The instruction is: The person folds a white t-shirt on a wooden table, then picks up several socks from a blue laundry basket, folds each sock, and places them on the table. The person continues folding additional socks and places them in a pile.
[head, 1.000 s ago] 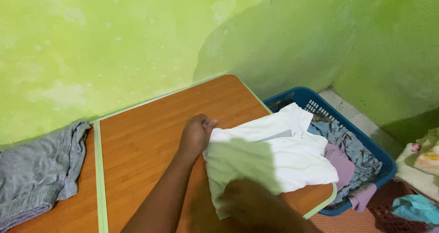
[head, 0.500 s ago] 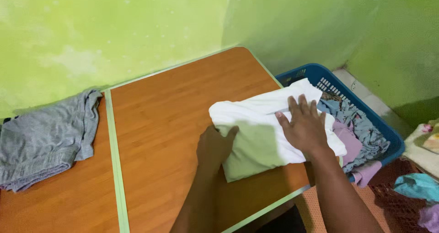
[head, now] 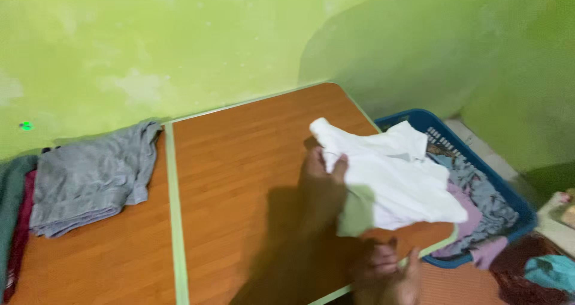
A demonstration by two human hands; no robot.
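A wooden desk (head: 239, 179) stands against a green wall (head: 179, 41); the left hand (head: 321, 172) pinches the upper left edge of a white shirt (head: 395, 176), lifting that edge off the desk near its right side so the cloth hangs slack, draped toward the right edge; the right hand (head: 389, 275), blurred at the near edge, seems loosely curled on nothing, though I cannot tell for sure; folded grey clothes (head: 90, 176) lie at the far left; a blue basket (head: 515, 203) of laundry sits on the floor just beside the right edge.
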